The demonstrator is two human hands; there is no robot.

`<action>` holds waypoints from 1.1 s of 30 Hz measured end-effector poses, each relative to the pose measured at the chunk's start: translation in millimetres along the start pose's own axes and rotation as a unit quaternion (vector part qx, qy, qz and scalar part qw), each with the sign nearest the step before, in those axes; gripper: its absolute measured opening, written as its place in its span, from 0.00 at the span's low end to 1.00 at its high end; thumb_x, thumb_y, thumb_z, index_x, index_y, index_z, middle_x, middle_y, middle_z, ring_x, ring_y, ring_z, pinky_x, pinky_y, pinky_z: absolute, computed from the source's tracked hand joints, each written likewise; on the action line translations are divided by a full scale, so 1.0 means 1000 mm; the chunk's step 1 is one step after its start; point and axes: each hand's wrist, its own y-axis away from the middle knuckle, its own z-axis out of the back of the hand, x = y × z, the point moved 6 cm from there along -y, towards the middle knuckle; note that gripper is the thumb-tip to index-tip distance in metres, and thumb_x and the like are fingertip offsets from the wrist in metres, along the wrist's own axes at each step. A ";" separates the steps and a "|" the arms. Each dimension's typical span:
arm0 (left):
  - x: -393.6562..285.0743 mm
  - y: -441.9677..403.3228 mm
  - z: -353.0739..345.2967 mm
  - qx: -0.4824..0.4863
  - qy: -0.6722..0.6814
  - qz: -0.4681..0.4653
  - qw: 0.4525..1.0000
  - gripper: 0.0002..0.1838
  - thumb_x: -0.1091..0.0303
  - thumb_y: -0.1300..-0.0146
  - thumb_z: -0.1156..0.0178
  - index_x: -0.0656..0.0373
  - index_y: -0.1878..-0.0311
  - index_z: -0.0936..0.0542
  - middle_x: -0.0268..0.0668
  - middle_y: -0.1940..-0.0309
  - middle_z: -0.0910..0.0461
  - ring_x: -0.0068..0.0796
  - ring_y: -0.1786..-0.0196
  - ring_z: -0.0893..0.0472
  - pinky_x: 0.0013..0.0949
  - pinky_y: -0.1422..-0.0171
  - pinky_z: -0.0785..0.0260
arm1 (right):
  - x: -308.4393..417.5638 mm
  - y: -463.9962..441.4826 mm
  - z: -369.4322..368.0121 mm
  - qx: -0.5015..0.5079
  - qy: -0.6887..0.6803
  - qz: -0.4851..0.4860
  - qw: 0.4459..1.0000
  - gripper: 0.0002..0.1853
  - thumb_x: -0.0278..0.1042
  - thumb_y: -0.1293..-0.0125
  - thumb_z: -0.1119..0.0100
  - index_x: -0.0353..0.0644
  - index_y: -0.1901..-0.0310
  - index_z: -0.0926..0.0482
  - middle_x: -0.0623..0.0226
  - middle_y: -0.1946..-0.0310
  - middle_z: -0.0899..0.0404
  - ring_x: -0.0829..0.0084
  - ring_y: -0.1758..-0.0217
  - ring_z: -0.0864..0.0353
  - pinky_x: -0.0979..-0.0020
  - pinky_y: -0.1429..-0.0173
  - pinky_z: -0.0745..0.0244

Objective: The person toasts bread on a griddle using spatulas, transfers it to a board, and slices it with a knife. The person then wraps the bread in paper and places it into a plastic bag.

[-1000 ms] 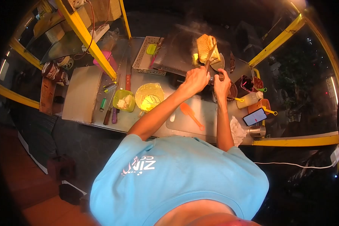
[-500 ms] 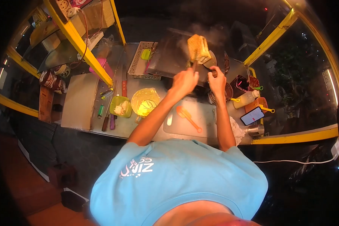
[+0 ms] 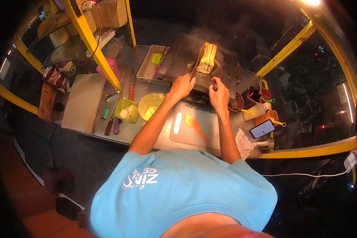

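A block of toasted bread (image 3: 207,58) stands on its side on the dark griddle (image 3: 178,57), with a flat metal tool against each of its sides. My left hand (image 3: 181,87) is closed round the handle of the knife-like tool (image 3: 196,66) at the bread's left. To the right, my right hand (image 3: 219,95) grips the dark handle of a scraper (image 3: 216,71), whose rounded blade is beside the bread. Faint steam hangs above the griddle. Nearer me, an orange spatula (image 3: 195,125) lies on a cutting board (image 3: 177,137).
Left of the griddle are a white basket (image 3: 143,71), a yellow bowl (image 3: 147,102), a green tub (image 3: 132,117), knives and a brown board (image 3: 81,103). At right are a bottle (image 3: 258,111), a phone (image 3: 262,129), a metal cup (image 3: 265,143) and yellow frame posts (image 3: 286,50).
The bread has been tipped from a slant to standing on its side, lower on the griddle. Both hands have shifted left, and the tools now flank it.
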 end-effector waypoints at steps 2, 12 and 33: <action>0.000 -0.004 -0.007 0.000 0.001 -0.001 1.000 0.23 0.53 0.31 0.46 0.70 0.60 0.21 0.63 0.64 0.19 0.64 0.56 0.19 0.56 0.49 0.28 | -0.009 -0.007 0.001 0.002 -0.005 -0.001 1.000 0.14 0.29 0.39 0.40 0.45 0.50 0.21 0.48 0.68 0.17 0.47 0.61 0.17 0.53 0.57 0.25; -0.002 0.043 0.014 -0.036 0.090 0.038 0.995 0.25 0.53 0.29 0.49 0.72 0.60 0.22 0.65 0.64 0.20 0.67 0.56 0.21 0.54 0.50 0.28 | -0.085 0.000 0.035 0.049 -0.291 -0.172 0.940 0.13 0.39 0.33 0.37 0.42 0.52 0.19 0.59 0.75 0.16 0.72 0.80 0.20 0.71 0.75 0.26; -0.025 0.133 -0.007 0.119 0.665 0.230 0.701 0.18 0.56 0.29 0.42 0.56 0.43 0.23 0.31 0.62 0.19 0.24 0.60 0.20 0.31 0.50 0.27 | -0.071 0.033 0.176 -0.166 -0.226 0.016 0.960 0.31 0.44 0.38 0.32 0.38 0.37 0.27 0.55 0.45 0.21 0.63 0.41 0.23 0.64 0.37 0.31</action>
